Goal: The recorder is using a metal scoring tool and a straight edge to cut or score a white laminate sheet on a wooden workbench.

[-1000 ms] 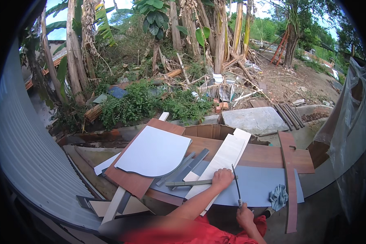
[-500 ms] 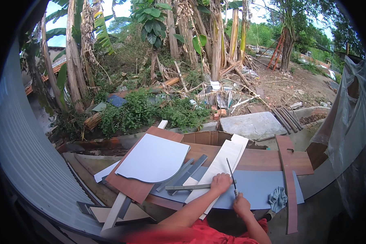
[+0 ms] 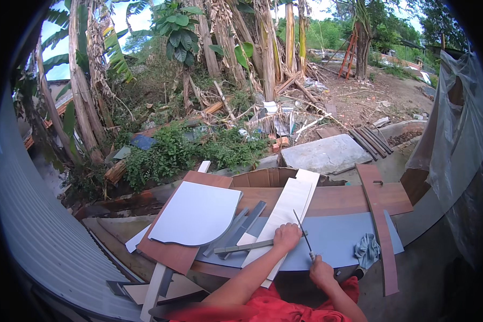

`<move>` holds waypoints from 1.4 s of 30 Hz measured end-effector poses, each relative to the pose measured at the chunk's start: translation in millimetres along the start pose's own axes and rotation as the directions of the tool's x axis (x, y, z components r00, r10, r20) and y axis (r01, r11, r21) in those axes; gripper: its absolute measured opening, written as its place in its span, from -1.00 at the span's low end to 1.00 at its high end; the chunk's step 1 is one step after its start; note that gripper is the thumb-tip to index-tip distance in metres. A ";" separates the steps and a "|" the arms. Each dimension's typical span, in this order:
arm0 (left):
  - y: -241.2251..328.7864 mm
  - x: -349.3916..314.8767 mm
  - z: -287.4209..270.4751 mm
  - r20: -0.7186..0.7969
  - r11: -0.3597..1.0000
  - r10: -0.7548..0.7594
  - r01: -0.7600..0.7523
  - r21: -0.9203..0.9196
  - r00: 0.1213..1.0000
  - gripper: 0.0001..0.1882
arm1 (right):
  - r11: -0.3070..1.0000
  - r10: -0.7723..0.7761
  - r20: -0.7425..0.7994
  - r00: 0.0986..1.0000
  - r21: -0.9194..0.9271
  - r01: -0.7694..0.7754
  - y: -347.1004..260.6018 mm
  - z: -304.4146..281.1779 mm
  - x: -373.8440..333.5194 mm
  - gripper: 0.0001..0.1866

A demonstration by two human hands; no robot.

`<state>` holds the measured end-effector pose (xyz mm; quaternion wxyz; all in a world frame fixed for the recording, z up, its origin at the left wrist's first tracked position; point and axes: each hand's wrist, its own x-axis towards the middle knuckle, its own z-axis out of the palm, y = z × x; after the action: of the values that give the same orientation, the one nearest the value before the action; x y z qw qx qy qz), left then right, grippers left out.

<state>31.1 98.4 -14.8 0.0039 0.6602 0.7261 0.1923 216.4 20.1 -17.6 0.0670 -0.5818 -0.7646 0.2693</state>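
My left hand (image 3: 287,236) is closed on a narrow grey strip (image 3: 243,247) and presses it across the pale boards (image 3: 290,204). The strip's short right end sticks out past my fingers. My right hand (image 3: 322,271) is wrapped round the pale handle of a long, thin, dark-bladed hand tool (image 3: 302,229), whose exact kind I cannot make out. Its blade slants up and to the left, crossing close to the strip's right end. Whether the blade touches the strip is hard to tell. Under the boards lies a blue-grey sheet (image 3: 333,236).
A white curved-edge panel (image 3: 195,212) rests on a brown board (image 3: 169,256) at left, beside loose grey strips (image 3: 255,217). Toward the right are a crumpled cloth (image 3: 367,250) and a long reddish-brown plank (image 3: 382,236). Corrugated metal (image 3: 43,231) borders the left side.
The whole view has shifted slightly. My right hand and the blade have drawn back a little toward me and to the right. My left hand keeps its hold on the strip.
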 end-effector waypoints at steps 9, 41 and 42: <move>4.0 -5.1 -0.2 0.010 0.999 -0.029 0.029 0.023 1.000 -0.69 | 0.997 0.070 -0.009 0.998 0.025 -0.070 19.5 14.4 -50.0 -0.70; 5.2 -0.1 -3.4 0.089 1.000 -0.004 0.004 0.002 0.996 -0.64 | 0.996 0.041 0.023 0.999 0.078 -0.043 -10.7 -6.1 17.6 -0.71; 4.3 -0.9 -3.9 0.091 1.000 -0.003 0.003 0.006 0.996 -0.64 | 0.997 0.050 0.028 0.998 0.061 -0.052 -11.6 -5.5 15.0 -0.71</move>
<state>34.3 96.7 -10.3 0.0353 0.6672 0.7266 0.1601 204.1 33.8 -10.5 0.0678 -0.5951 -0.7416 0.3021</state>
